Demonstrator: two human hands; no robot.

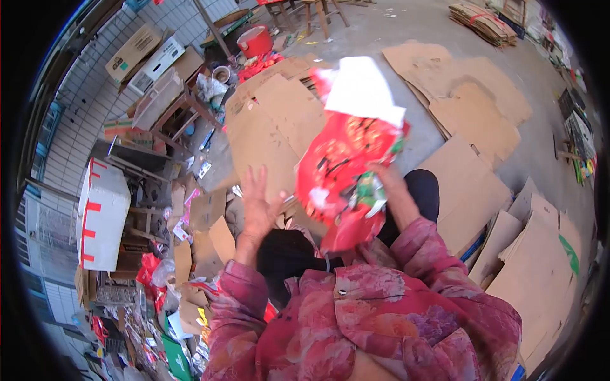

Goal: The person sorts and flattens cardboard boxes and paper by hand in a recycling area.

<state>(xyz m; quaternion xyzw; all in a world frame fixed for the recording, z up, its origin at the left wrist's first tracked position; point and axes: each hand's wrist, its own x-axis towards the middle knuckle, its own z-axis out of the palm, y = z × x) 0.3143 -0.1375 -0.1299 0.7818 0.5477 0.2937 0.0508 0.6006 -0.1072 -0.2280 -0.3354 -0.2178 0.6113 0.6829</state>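
While the left hand (257, 206) has its fingers spread just beside it, a red wrapper (330, 171) is pinched at its right side by the right hand (393, 185), with flattened cardboard (283, 111) beyond and a red tub (255, 42) farther off.

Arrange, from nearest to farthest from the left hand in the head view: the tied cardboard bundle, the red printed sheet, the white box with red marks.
From the left hand:
1. Red printed sheet, just to its right, in the right hand.
2. White box with red marks, on the left.
3. Tied cardboard bundle, far ahead, on the right.
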